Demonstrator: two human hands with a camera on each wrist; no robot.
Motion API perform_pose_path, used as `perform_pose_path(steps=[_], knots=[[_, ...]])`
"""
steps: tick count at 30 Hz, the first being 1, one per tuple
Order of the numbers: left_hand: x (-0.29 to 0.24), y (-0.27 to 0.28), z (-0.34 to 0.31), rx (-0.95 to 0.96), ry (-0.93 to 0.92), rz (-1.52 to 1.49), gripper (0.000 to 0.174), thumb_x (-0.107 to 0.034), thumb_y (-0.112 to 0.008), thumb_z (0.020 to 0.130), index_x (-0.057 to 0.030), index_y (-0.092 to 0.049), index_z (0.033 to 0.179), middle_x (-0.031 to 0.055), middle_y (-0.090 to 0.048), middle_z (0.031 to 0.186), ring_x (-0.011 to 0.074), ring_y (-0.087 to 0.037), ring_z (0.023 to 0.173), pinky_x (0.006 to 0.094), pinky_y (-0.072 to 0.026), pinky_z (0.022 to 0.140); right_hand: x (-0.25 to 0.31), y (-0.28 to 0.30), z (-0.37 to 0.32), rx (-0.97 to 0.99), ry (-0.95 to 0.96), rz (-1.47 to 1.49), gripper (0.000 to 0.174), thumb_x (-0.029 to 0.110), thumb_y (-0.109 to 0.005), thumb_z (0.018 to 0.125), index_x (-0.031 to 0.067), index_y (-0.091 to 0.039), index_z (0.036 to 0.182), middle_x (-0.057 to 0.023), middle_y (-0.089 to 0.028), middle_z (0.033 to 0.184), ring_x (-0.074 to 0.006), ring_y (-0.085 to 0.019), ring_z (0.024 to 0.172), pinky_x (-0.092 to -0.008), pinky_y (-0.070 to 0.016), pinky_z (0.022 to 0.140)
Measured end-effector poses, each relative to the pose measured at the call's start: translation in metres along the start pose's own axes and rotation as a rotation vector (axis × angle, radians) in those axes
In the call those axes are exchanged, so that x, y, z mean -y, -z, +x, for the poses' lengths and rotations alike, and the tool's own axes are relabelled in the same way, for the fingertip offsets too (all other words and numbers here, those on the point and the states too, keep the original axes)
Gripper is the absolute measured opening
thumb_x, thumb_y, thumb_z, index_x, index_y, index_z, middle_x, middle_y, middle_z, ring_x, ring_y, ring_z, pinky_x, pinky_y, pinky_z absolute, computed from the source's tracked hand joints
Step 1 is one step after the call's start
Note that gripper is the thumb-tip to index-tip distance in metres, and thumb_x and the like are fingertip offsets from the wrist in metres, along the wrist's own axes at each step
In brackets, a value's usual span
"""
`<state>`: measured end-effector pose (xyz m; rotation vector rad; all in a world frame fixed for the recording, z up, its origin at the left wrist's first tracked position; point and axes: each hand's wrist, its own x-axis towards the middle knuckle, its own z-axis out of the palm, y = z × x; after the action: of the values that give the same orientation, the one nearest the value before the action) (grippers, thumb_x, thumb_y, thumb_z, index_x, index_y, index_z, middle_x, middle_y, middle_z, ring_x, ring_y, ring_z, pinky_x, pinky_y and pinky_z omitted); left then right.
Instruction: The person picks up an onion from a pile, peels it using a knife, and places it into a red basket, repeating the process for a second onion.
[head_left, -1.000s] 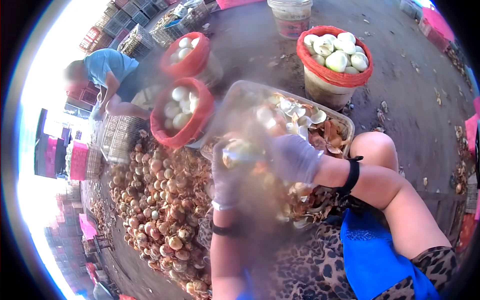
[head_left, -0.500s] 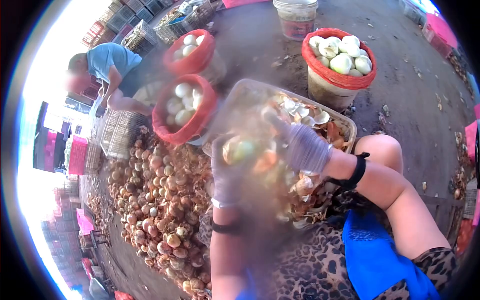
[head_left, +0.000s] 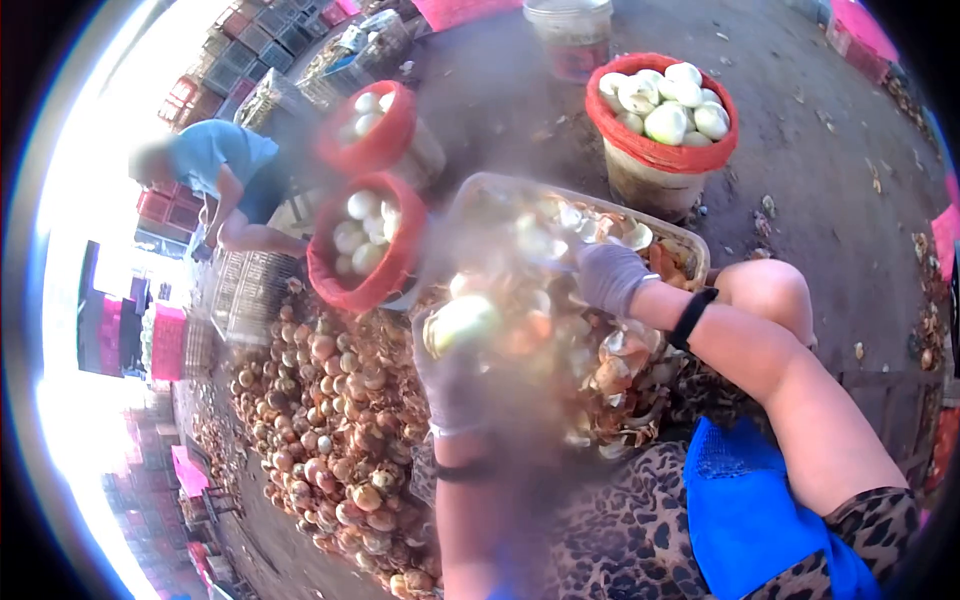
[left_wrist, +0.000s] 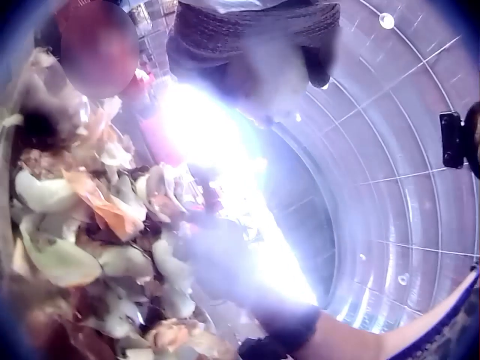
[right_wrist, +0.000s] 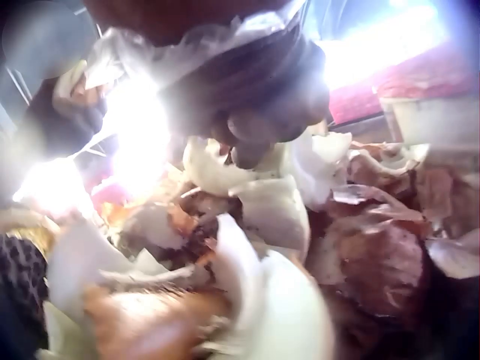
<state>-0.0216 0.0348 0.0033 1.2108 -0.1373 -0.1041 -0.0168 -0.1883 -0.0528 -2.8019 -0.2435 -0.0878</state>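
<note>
In the head view my gloved left hand (head_left: 445, 385) grips a pale, peeled-looking onion (head_left: 465, 322), hazy in the blur. Further right, my gloved right hand (head_left: 612, 282) is over a clear plastic bin (head_left: 702, 262) heaped with onion skins (head_left: 610, 372). Its fingers (right_wrist: 255, 127) look curled in the right wrist view, close above thick white peel pieces (right_wrist: 274, 217). I cannot tell whether they hold anything. Strong glare hides much of the left hand's work in the left wrist view, where loose skins (left_wrist: 56, 251) lie to one side.
Unpeeled onions (head_left: 335, 430) are piled on the ground at left. Red-lined buckets (head_left: 660, 150) of peeled onions stand beyond the bin and at its left (head_left: 325, 285). A person in a blue shirt (head_left: 225, 155) bends near crates (head_left: 250, 290). A white bucket (head_left: 568, 40) stands further back.
My right hand was near the onion one second ago and has moved right, away from it, over the bin. My left hand keeps the onion, which now shows paler.
</note>
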Motion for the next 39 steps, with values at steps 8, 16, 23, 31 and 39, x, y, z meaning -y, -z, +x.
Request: perform_pose_path(steps=[8, 16, 23, 31, 39], knots=[[0.021, 0.01, 0.007, 0.201, 0.184, -0.417, 0.065, -0.047, -0.061, 0.084, 0.0001, -0.045, 0.126, 0.0111, -0.054, 0.118, 0.0234, -0.053, 0.107, 0.0359, -0.0438, 0.093, 0.057, 0.0, 0.006, -0.085, 0.117, 0.993, 0.052, 0.031, -0.057, 0.086, 0.0053, -0.047, 0.129, -0.0183, -0.064, 0.098, -0.0289, -0.065, 0.083, -0.0379, -0.0509, 0.07], [0.025, 0.005, 0.01, 0.237, 0.255, -0.436, 0.061, -0.048, -0.053, 0.089, -0.0007, -0.045, 0.127, 0.0115, -0.054, 0.117, 0.023, -0.052, 0.108, 0.0341, -0.0428, 0.092, 0.062, 0.008, 0.002, -0.074, 0.075, 0.689, 0.058, 0.028, -0.054, 0.09, 0.0074, -0.034, 0.14, -0.0201, -0.064, 0.079, -0.0338, -0.064, 0.069, -0.0405, -0.0489, 0.064], [0.016, -0.016, 0.006, 0.112, 0.043, -0.103, 0.066, -0.051, -0.057, 0.085, -0.0004, -0.045, 0.126, 0.0131, -0.054, 0.117, 0.027, -0.053, 0.107, 0.0389, -0.0433, 0.092, 0.049, -0.026, 0.013, -0.246, 0.122, 0.635, 0.043, 0.025, -0.051, 0.093, 0.0127, -0.045, 0.134, -0.0171, -0.065, 0.084, -0.031, -0.064, 0.07, -0.0398, -0.0491, 0.065], [0.01, -0.009, 0.003, 0.307, 0.288, -0.684, 0.073, -0.06, -0.052, 0.084, -0.0016, -0.044, 0.127, 0.0139, -0.054, 0.118, 0.03, -0.052, 0.106, 0.0427, -0.0422, 0.093, 0.035, 0.021, 0.024, 0.237, -0.166, 0.909, 0.023, 0.018, -0.053, 0.091, 0.0134, -0.059, 0.112, -0.0083, -0.063, 0.079, -0.0234, -0.061, 0.067, -0.0338, -0.049, 0.065], [0.034, -0.012, 0.013, 0.058, -0.047, 0.738, 0.045, -0.023, -0.065, 0.083, -0.002, -0.049, 0.12, 0.0106, -0.057, 0.113, 0.0222, -0.053, 0.107, 0.0393, -0.037, 0.099, 0.055, -0.007, 0.019, -0.065, 0.071, 1.035, 0.031, 0.014, -0.063, 0.077, 0.0123, -0.062, 0.107, -0.009, -0.063, 0.079, -0.0222, -0.061, 0.072, -0.0341, -0.0491, 0.067]])
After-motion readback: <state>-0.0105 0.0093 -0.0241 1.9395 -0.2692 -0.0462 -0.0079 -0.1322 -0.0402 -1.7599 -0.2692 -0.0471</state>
